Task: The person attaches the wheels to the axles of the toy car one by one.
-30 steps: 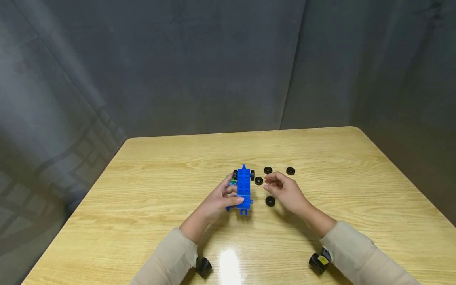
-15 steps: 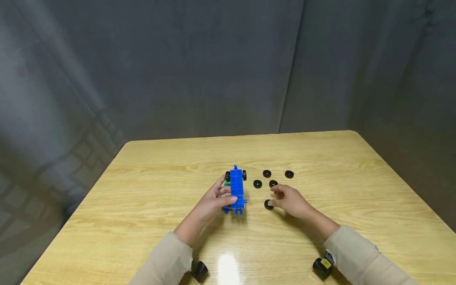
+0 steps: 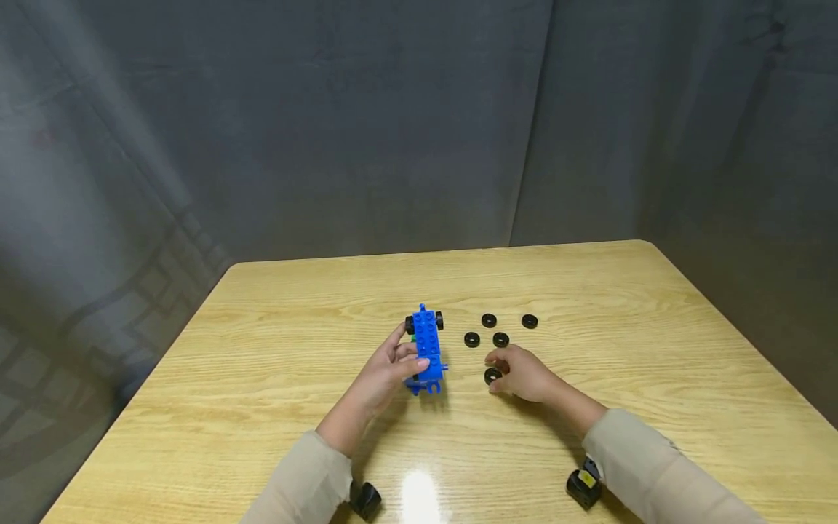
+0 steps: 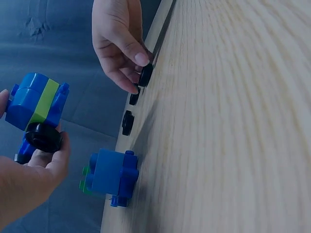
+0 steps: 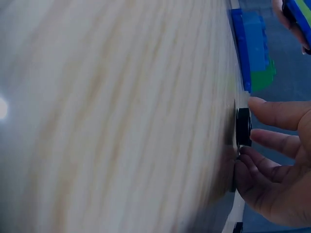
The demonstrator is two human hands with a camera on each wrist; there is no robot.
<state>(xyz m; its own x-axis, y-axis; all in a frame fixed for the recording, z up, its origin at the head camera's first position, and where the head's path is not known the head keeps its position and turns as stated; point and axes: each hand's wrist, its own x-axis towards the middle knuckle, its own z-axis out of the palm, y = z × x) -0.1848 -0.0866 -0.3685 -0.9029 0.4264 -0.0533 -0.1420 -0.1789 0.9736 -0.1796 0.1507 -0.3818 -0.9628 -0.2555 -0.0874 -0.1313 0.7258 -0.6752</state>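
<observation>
My left hand [image 3: 386,375] grips a blue toy-brick vehicle [image 3: 427,342], raised off the table, thumb over its studded face. Black wheels flank its far end and a hook sticks out at the near end; the left wrist view shows a lime-green layer [image 4: 44,101] in it. On the right, my right hand [image 3: 527,373] is low at the table, thumb and fingers spread about the nearest black wheel [image 3: 492,376]. That wheel [image 5: 244,127] sits between thumb and index finger in the right wrist view, its round face toward the fingers.
Several other black wheels lie farther back, among them one at the far right [image 3: 529,321] and one at the left [image 3: 472,340]. A second blue-and-green brick piece [image 4: 111,171] stands on the wooden table [image 3: 262,349], mostly hidden behind my left hand in the head view.
My right hand has come nearer, from among the back wheels to the nearest wheel, uncovering another wheel. The left hand, still holding the brick vehicle, has shifted slightly left in view.
</observation>
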